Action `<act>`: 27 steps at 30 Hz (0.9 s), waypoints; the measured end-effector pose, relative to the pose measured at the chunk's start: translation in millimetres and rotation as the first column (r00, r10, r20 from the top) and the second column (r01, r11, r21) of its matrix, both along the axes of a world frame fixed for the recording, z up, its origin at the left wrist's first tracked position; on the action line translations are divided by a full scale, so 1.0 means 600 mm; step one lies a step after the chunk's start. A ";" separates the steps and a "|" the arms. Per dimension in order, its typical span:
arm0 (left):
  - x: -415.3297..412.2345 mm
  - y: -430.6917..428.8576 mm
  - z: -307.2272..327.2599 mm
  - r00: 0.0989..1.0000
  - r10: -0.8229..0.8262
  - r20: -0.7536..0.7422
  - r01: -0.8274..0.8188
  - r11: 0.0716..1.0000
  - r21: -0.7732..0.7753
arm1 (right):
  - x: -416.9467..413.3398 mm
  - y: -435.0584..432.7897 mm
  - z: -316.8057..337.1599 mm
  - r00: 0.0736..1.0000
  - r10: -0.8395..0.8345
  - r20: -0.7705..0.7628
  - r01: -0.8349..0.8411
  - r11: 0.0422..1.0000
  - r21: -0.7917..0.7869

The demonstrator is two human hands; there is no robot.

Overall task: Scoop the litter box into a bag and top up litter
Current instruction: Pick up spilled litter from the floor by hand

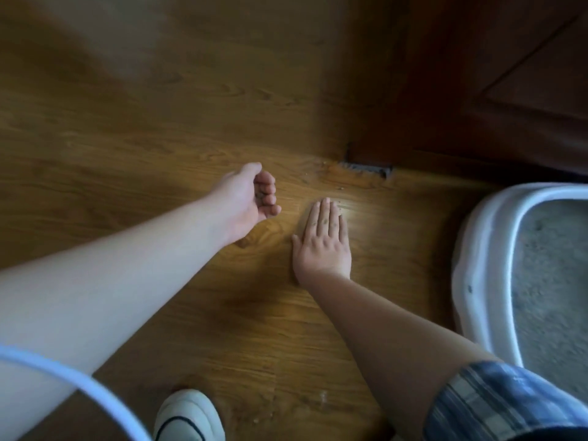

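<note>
A white litter box [477,249] with grey litter [553,281] inside stands on the wooden floor at the right edge. My left hand [251,202] hovers cupped above the floor, palm turned sideways, with a few dark litter grains in the curled fingers. My right hand [323,240] lies flat on the floor, fingers together, with small grains stuck to its back. A few loose grains [340,187] are scattered on the floor beyond the fingertips. No scoop or bag is in view.
A dark wooden cabinet [477,74] fills the upper right, with a small notch [366,168] at its base. A white curved rim [63,374] crosses the lower left corner. A white shoe [187,415] sits at the bottom.
</note>
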State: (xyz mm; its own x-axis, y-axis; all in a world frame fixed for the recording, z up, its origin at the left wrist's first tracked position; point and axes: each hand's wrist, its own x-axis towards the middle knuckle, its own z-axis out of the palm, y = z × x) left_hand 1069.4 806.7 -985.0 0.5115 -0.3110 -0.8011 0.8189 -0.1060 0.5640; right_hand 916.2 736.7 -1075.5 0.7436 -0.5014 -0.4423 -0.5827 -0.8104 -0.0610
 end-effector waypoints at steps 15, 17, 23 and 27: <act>-0.020 0.002 -0.025 1.000 -0.020 -0.021 0.021 0.998 0.065 | 0.019 -0.153 0.021 0.988 0.154 0.007 -0.154 0.986 0.070; -0.033 0.001 -0.030 0.998 -0.043 -0.045 0.046 0.996 0.075 | -0.013 -0.137 0.017 0.984 0.180 0.017 -0.180 0.981 0.070; -0.083 -0.021 -0.030 0.983 -0.176 -0.058 0.180 0.982 0.059 | -0.114 -0.098 0.025 0.955 0.250 0.157 -0.276 0.945 0.174; -0.104 -0.020 -0.046 0.968 -0.242 -0.072 0.248 0.965 0.082 | -0.163 -0.121 0.032 0.931 -0.031 0.363 -0.057 0.972 0.229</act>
State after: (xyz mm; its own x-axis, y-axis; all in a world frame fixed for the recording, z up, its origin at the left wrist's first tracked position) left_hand 1007.1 795.0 -1012.5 0.3779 -0.3463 -0.8586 0.7942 -0.3554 0.4929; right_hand 818.2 664.3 -1056.6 0.8801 -0.4072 -0.2442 -0.4748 -0.7550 -0.4523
